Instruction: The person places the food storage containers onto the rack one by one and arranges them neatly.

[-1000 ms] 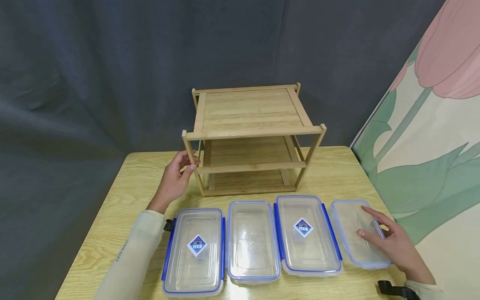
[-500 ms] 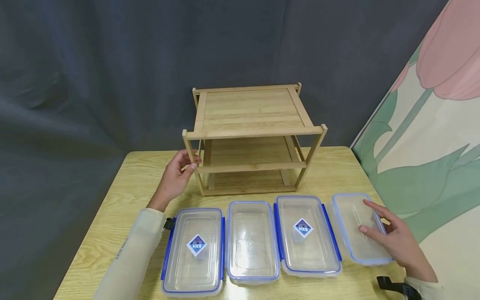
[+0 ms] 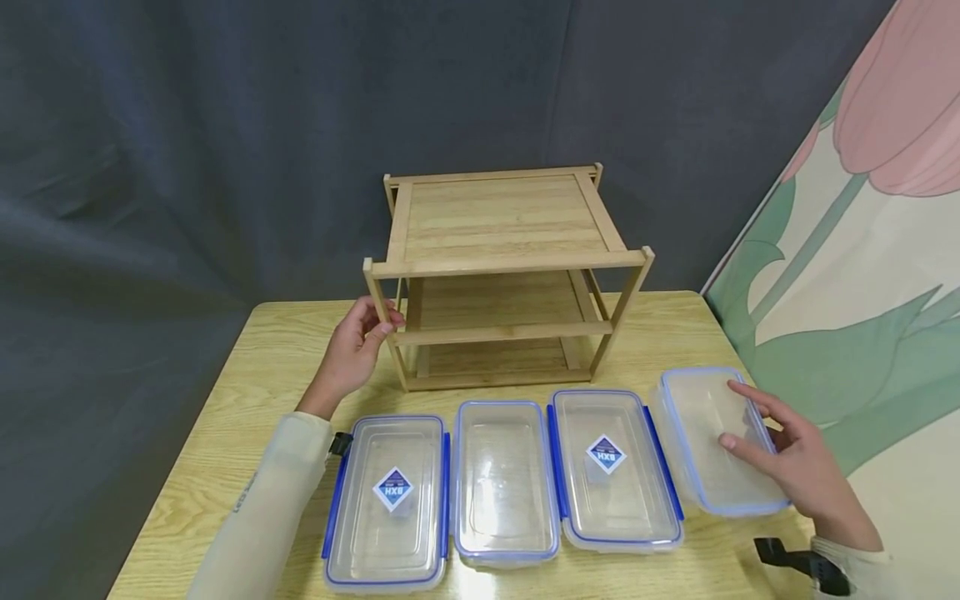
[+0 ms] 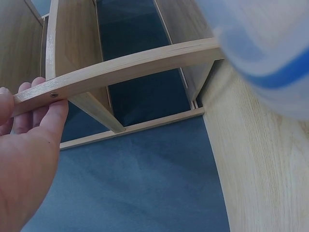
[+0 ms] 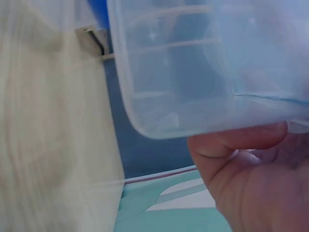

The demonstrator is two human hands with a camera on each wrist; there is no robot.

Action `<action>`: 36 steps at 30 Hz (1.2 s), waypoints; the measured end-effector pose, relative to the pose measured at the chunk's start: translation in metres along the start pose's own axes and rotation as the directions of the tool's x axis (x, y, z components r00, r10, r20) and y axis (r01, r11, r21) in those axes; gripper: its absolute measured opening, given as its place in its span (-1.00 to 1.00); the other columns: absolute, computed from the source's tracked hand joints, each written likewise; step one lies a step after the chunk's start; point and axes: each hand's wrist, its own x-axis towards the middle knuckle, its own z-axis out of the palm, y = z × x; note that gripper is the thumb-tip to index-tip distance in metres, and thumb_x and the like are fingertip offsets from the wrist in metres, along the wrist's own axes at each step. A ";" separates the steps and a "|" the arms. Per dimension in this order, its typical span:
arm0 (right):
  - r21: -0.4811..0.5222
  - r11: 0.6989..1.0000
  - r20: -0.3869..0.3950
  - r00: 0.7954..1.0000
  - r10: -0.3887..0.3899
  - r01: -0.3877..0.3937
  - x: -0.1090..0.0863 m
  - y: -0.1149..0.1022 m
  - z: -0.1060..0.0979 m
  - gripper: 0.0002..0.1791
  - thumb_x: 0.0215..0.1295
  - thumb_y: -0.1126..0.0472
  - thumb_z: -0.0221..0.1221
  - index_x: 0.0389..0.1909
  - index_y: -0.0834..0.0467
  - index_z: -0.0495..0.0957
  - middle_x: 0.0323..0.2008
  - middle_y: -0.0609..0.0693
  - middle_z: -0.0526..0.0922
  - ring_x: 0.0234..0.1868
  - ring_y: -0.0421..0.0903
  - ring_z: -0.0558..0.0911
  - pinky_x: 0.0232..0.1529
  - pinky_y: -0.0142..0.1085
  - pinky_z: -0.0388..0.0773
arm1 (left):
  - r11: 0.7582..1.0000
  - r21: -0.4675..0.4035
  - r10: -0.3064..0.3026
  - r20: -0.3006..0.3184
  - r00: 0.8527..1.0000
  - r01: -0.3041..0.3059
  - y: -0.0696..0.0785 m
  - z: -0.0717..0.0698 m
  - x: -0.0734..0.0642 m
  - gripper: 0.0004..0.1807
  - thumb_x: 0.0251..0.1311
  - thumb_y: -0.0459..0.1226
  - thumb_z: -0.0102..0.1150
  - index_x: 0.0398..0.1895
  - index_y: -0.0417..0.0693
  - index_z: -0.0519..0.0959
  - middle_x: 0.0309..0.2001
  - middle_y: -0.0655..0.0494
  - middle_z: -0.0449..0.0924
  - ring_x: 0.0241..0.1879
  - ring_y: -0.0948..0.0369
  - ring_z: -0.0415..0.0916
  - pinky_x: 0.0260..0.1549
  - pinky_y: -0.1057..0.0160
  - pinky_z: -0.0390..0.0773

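My left hand [image 3: 348, 357] grips the front left leg of a three-tier wooden rack [image 3: 506, 218] at the middle shelf's height. In the left wrist view, the fingers and thumb wrap round that leg [image 4: 120, 70]. At the right, my right hand [image 3: 806, 471] holds a clear plastic food container [image 3: 708, 437] with a pale blue rim by its right side, thumb over the top. The container is raised over the table and tilted a little. Its translucent wall [image 5: 169, 72] fills much of the right wrist view, with the hand at its edge.
Three lidded containers stand in a row before the rack: a left one [image 3: 397, 542] with a diamond label, a plain middle one [image 3: 502, 467], and another labelled one [image 3: 626, 508]. A dark curtain [image 3: 472, 83] hangs behind the wooden table [image 3: 247, 367]; a tulip-print wall covering [image 3: 862, 358] borders the right.
My right hand has raised the container off the table and shifted it slightly away from me. My left hand stays on the rack's leg, and the other containers have not moved.
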 end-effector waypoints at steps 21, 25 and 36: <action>0.233 0.972 0.004 0.999 -0.042 0.040 0.010 -0.059 -0.005 -0.17 0.30 0.63 0.26 0.57 0.17 0.33 0.00 -0.09 0.55 -0.42 -0.10 0.78 -0.59 -0.15 0.71 | 0.992 -0.124 0.031 0.003 1.000 -0.030 0.004 -0.002 0.001 -0.61 0.62 -0.42 -0.03 0.43 -0.21 0.37 0.12 -0.22 0.61 0.11 0.02 0.65 0.10 0.38 0.66; 0.201 0.978 -0.010 0.999 -0.049 0.050 0.016 -0.070 -0.006 -0.18 0.30 0.61 0.27 0.57 0.17 0.34 -0.07 -0.05 0.51 -0.43 -0.12 0.77 -0.57 -0.19 0.71 | 0.985 -0.170 0.028 0.005 1.000 -0.027 0.004 -0.003 0.000 -0.58 0.65 -0.39 -0.09 0.48 -0.14 0.35 0.13 -0.22 0.57 0.11 0.09 0.64 0.15 0.29 0.67; 0.309 0.949 0.002 0.998 -0.058 0.055 0.028 -0.100 -0.009 -0.20 0.34 0.61 0.24 0.57 0.13 0.34 -0.11 -0.02 0.58 -0.49 -0.06 0.77 -0.62 -0.15 0.70 | 0.982 -0.188 0.011 0.025 1.000 -0.006 0.005 -0.002 0.003 -0.60 0.65 -0.45 -0.15 0.45 -0.19 0.33 0.13 -0.28 0.56 0.09 0.08 0.64 0.14 0.36 0.67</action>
